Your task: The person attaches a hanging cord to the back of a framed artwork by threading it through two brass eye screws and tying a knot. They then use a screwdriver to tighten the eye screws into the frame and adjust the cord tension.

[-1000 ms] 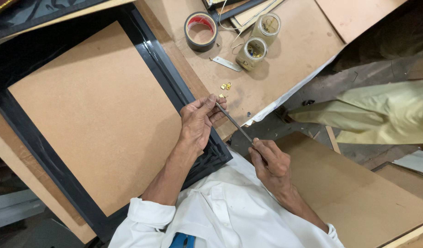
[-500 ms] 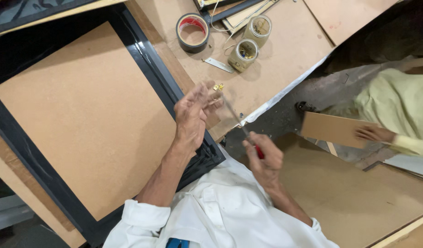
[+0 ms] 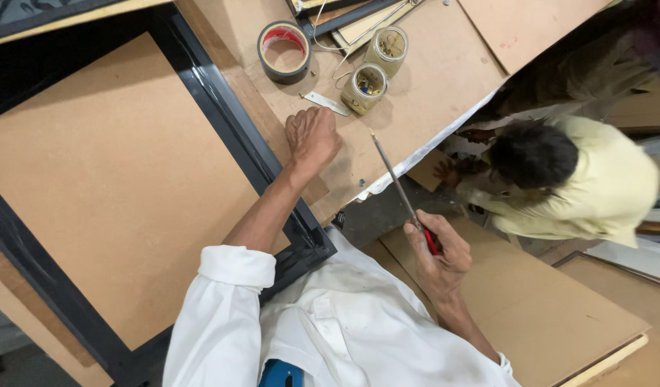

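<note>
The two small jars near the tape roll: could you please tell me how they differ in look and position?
The nearer jar stands beside the metal strip, close to the left hand; the farther jar stands beyond it, by the stacked frame pieces. The nearer jar holds some bluish bits among brassy ones; the farther jar's contents look only brassy. Both are clear, open and upright.

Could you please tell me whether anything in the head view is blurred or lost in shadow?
Head view: both hands, left and right, the screwdriver and jars look sharp; the co-worker is slightly motion-blurred; the top-right corner is dark.
</note>
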{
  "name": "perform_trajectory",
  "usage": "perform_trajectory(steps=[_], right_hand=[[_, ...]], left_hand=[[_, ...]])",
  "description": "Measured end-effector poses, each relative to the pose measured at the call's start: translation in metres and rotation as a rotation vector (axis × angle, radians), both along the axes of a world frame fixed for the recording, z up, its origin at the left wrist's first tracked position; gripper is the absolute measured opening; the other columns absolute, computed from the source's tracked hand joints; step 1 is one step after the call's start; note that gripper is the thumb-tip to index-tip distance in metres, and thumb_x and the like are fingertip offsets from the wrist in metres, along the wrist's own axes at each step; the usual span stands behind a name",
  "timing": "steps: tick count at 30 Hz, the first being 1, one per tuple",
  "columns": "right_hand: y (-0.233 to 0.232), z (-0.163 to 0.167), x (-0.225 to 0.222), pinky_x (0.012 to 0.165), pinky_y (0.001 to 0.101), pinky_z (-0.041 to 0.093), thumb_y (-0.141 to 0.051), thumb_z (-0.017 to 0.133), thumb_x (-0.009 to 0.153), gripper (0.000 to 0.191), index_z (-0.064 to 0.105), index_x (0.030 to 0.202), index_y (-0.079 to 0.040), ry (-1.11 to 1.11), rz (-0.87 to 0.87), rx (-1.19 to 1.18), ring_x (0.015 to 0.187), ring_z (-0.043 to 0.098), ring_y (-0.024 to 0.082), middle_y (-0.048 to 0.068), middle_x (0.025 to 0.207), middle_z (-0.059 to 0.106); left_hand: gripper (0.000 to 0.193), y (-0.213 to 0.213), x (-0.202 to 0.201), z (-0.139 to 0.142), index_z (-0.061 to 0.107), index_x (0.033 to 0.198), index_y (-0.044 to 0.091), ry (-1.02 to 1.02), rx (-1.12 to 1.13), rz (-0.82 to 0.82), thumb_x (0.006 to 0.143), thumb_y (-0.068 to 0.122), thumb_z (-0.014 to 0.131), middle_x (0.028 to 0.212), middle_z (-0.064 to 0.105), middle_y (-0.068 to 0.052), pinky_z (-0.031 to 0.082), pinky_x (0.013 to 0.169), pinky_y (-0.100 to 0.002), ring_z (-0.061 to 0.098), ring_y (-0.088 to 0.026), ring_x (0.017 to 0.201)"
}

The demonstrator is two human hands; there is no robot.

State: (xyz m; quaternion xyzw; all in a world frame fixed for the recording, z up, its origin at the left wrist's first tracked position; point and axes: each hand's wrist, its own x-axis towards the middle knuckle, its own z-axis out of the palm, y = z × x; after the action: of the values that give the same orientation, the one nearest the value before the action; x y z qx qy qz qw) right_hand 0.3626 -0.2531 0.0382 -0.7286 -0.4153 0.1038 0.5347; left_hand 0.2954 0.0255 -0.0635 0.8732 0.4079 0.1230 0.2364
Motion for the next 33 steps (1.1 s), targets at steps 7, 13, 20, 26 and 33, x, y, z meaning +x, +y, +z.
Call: perform_trajectory(steps=[7, 13, 20, 26, 33], right_hand=[[-0.008, 0.035, 0.001, 0.061, 0.0244, 0.051, 0.006, 0.072, 0.091, 0.030, 0.065, 0.120, 0.006, -0.182, 0.135, -0.101, 0.076, 0.066, 0.014, 0.014, 0.098, 0.070], [0.008, 0.059, -0.026, 0.062, 0.0322, 0.056, 0.007, 0.072, 0.086, 0.034, 0.064, 0.119, 0.006, -0.354, 0.281, -0.185, 0.079, 0.072, 0.024, 0.018, 0.100, 0.070], [0.028, 0.061, -0.075, 0.064, 0.0323, 0.060, 0.007, 0.072, 0.085, 0.030, 0.064, 0.113, 0.006, -0.323, 0.413, -0.181, 0.082, 0.075, 0.027, 0.018, 0.103, 0.071], [0.030, 0.065, -0.103, 0.057, 0.0320, 0.057, 0.008, 0.071, 0.084, 0.032, 0.064, 0.116, 0.009, -0.324, 0.432, -0.157, 0.075, 0.073, 0.025, 0.017, 0.098, 0.071], [0.029, 0.074, -0.122, 0.056, 0.0310, 0.058, 0.007, 0.071, 0.084, 0.032, 0.065, 0.115, 0.008, -0.323, 0.448, -0.187, 0.076, 0.074, 0.025, 0.017, 0.098, 0.071]], left_hand=[[0.020, -0.008, -0.063, 0.031, 0.059, 0.110, -0.003, -0.846, -0.929, 0.235, 0.092, -0.003, 0.067, 0.085, 0.065, -0.012, 0.060, 0.065, -0.034, 0.068, -0.020, 0.073], [0.015, -0.032, -0.121, 0.045, 0.068, 0.108, -0.010, -1.148, -0.929, 0.249, 0.095, -0.003, 0.066, 0.095, 0.073, -0.014, 0.069, 0.078, -0.034, 0.077, -0.021, 0.084], [0.012, -0.056, -0.170, 0.055, 0.068, 0.106, -0.009, -1.029, -0.647, 0.365, 0.098, -0.001, 0.065, 0.091, 0.074, -0.013, 0.066, 0.074, -0.030, 0.076, -0.018, 0.082], [0.011, -0.059, -0.200, 0.060, 0.067, 0.106, -0.009, -1.237, -0.607, 0.357, 0.096, -0.004, 0.068, 0.098, 0.072, -0.013, 0.066, 0.085, -0.031, 0.076, -0.018, 0.092], [0.027, -0.065, -0.222, 0.076, 0.061, 0.117, -0.003, -1.147, -0.587, 0.505, 0.091, -0.001, 0.070, 0.093, 0.076, -0.013, 0.061, 0.082, -0.024, 0.077, -0.015, 0.091]])
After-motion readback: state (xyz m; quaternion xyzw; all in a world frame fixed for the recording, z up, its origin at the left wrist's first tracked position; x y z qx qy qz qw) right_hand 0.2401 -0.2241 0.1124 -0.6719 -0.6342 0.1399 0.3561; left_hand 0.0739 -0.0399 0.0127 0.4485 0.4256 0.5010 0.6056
